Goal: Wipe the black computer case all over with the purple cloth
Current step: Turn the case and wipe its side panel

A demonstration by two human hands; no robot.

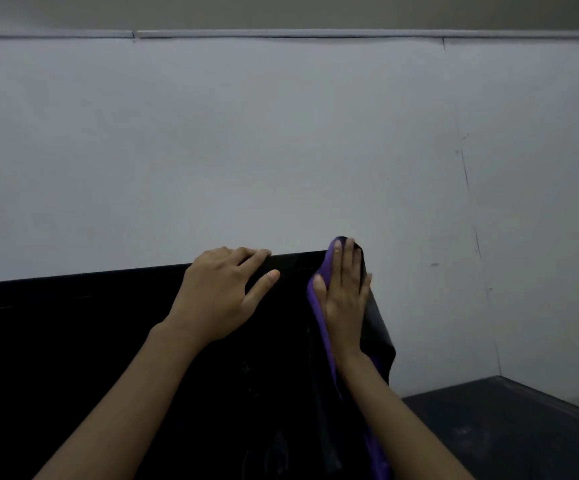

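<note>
Purple cloth [321, 317] lay spread over the far right corner of the black case [90, 341], pinned there under the right hand [345, 296]. That hand was open and flat, fingers [348, 258] straight and close together, pressing the cloth down rather than gripping it. I judged that this let the whole palm drive the cloth along the panel and round the corner. A strip of cloth showed along the hand's inner side and trailed down below the wrist. The dark folds on its outer side could have been cloth in shadow or the case itself; I could not tell. The left hand [218, 296] rested bare on the top of the case, well apart from the cloth. It was open too, thumb spread, fingertips [260, 254] reaching the far edge. Whether they hooked over that edge I could not see. It looked to me like a bracing hand, set there to keep the case from sliding or tipping. The case stood on a dark table [523, 427] close to a grey wall [281, 150], which left the back awkward to reach.
</note>
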